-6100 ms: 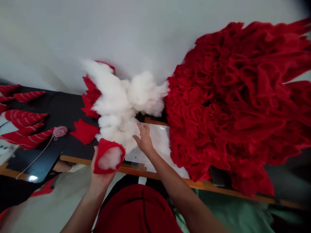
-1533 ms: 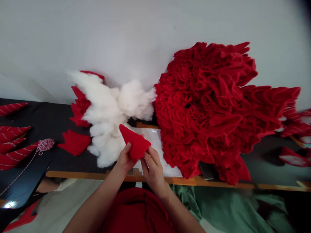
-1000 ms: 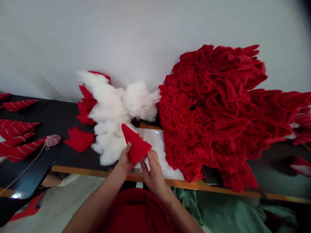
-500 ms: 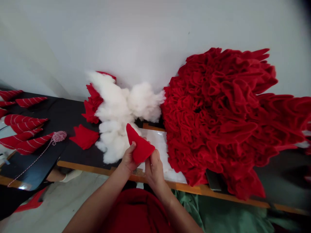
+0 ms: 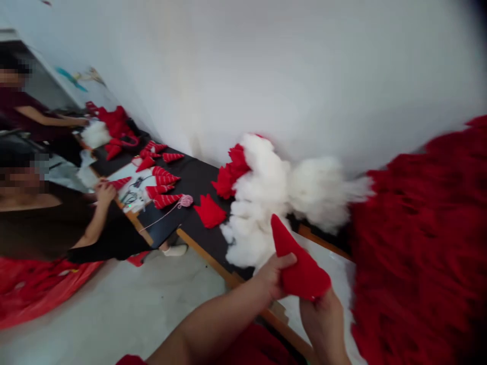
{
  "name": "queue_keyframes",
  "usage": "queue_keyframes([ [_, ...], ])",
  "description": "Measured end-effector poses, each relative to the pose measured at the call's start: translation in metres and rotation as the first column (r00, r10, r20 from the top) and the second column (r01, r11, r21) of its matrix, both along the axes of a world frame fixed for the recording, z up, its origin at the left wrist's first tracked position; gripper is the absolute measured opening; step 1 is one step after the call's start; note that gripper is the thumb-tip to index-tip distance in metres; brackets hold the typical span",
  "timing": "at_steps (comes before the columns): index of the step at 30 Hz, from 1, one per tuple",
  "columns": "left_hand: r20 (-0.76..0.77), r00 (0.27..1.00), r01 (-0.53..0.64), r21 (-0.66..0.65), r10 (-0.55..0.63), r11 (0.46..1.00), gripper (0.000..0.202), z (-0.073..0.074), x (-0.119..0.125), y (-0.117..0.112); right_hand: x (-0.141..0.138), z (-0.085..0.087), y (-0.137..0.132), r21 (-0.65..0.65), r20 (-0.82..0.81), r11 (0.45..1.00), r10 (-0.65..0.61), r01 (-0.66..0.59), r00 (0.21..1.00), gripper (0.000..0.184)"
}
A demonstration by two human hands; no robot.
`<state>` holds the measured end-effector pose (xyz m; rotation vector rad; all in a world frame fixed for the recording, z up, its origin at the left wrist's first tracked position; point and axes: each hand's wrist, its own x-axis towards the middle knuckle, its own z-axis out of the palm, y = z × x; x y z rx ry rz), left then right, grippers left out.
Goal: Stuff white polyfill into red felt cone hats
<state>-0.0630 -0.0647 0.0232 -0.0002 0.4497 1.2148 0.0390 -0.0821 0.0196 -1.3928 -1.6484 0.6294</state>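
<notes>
One red cone [image 5: 299,266] is held between the person's two hands, above the near edge of the table [image 5: 190,177]. The left hand [image 5: 272,278] has its thumb pressed on the cone's side and its fingers closed behind it. The right hand [image 5: 323,312] grips the wide end from below, fingers curled shut.

Just behind the cone lies one heap of white stuffing [image 5: 274,197]. To the right is one big pile of red cloth [image 5: 418,243], and a smaller red pile [image 5: 230,170] sits left of the stuffing. One loose red piece [image 5: 209,213] lies near one ball of string [image 5: 185,201]. About seven striped cones [image 5: 165,178] lie further along, too blurred to count exactly. Two other people [image 5: 45,218] work there.
</notes>
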Motion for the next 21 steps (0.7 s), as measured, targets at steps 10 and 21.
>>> queue_keyframes([
  [10,0.006,0.998,-0.063,0.071,0.062,0.996,0.039,-0.008,-0.011,-0.005,-0.01,0.003,0.007,0.063,0.148,0.992,0.097,-0.107,0.984,0.031],
  [21,0.0,0.998,-0.061,0.035,0.061,0.998,0.031,-0.003,-0.02,-0.005,-0.026,0.007,0.009,0.224,0.105,0.952,0.189,-0.208,0.976,0.041],
])
